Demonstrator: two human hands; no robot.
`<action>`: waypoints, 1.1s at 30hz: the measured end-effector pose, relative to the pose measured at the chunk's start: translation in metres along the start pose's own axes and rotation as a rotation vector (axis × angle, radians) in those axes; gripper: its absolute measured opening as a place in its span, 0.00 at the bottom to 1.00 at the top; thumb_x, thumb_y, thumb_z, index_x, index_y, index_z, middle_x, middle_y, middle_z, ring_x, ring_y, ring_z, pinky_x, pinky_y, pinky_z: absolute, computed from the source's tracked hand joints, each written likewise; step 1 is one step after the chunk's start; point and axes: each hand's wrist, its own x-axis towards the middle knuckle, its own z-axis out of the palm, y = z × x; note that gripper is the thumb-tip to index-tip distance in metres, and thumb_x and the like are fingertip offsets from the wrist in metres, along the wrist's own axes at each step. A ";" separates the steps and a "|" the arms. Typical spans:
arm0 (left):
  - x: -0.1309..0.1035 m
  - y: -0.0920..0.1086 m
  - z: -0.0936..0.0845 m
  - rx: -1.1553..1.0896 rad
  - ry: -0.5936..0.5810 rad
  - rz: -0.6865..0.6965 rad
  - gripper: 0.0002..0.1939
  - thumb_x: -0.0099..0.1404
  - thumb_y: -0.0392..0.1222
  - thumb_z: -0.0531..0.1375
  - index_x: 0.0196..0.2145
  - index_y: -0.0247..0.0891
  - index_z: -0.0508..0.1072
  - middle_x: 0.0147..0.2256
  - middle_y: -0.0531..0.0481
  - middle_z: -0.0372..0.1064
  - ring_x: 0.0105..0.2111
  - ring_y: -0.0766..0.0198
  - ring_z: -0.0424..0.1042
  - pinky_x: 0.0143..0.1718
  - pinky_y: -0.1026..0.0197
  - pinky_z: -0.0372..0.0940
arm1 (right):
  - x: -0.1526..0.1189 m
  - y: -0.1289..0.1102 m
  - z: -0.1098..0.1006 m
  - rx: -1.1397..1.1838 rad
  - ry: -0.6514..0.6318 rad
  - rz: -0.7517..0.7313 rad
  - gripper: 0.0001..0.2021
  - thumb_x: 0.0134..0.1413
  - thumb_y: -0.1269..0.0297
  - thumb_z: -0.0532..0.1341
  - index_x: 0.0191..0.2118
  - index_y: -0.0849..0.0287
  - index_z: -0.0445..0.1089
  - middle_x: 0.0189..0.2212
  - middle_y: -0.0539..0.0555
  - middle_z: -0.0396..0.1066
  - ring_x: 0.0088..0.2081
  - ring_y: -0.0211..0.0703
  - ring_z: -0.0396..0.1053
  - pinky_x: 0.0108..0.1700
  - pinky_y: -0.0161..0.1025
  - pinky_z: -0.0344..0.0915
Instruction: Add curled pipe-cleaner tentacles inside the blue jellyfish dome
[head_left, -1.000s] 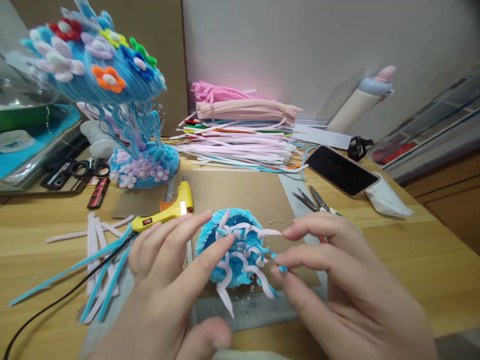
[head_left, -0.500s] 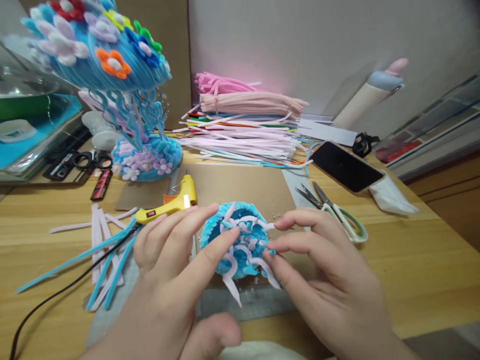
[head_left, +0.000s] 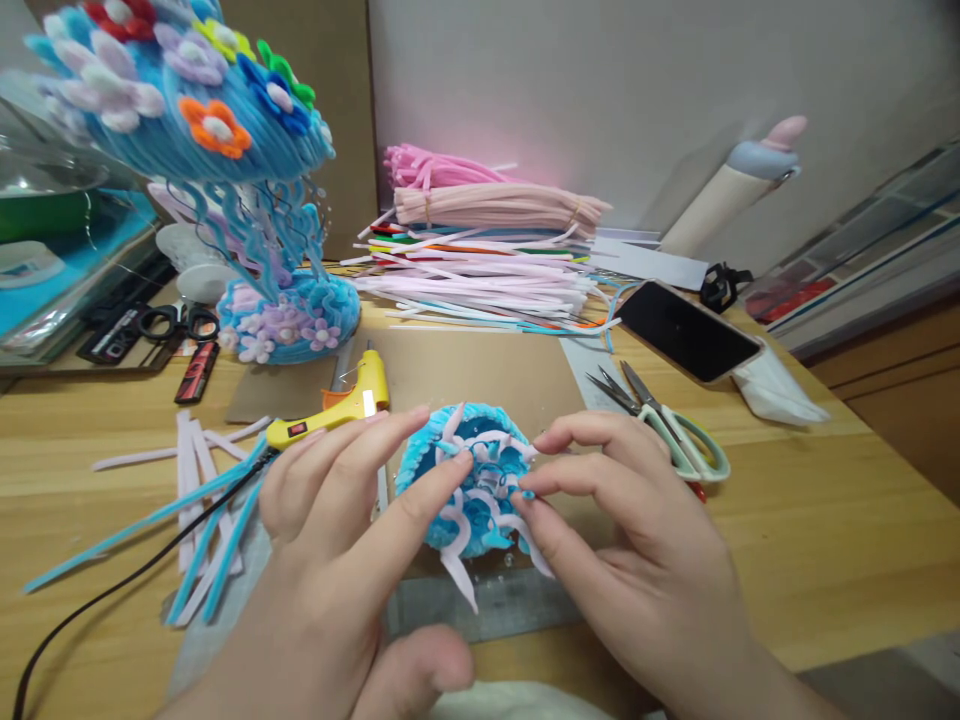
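A blue fuzzy bowl-shaped piece [head_left: 420,455] with curled white and blue pipe-cleaner strands inside lies on a brown board [head_left: 480,365]. My left hand [head_left: 360,500] has its fingers spread, the index fingertip touching the strands near the middle. At the piece's right edge, my right hand [head_left: 607,510] pinches a blue strand tip [head_left: 527,494] between thumb and a finger; its index fingertip rests by a white strand end. A yellow glue gun [head_left: 330,415] lies just beyond my left hand.
Loose pipe cleaners [head_left: 214,510] and a black cord lie left. A flower-covered blue jellyfish figure [head_left: 195,110] stands back left. Bundled pipe cleaners [head_left: 495,205] are stacked behind. Green-handled scissors [head_left: 675,440] and a phone [head_left: 688,330] lie right.
The whole view has shifted slightly, so most things sit a little further left. Both hands keep nearly the same pose at the blue piece.
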 end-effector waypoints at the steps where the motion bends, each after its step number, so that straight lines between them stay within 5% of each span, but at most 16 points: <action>1: 0.000 0.000 0.000 0.000 -0.004 -0.001 0.32 0.69 0.63 0.42 0.63 0.47 0.60 0.67 0.43 0.47 0.63 0.41 0.50 0.60 0.40 0.43 | 0.000 0.000 0.000 0.003 -0.003 0.001 0.09 0.54 0.76 0.60 0.35 0.54 0.71 0.39 0.53 0.70 0.42 0.46 0.70 0.43 0.49 0.63; 33: -0.001 0.001 0.003 0.030 0.029 0.003 0.32 0.70 0.63 0.41 0.62 0.45 0.62 0.66 0.42 0.49 0.62 0.42 0.51 0.59 0.39 0.44 | -0.001 -0.002 0.003 -0.003 -0.025 0.041 0.08 0.56 0.76 0.61 0.33 0.54 0.70 0.39 0.52 0.69 0.42 0.43 0.68 0.45 0.50 0.59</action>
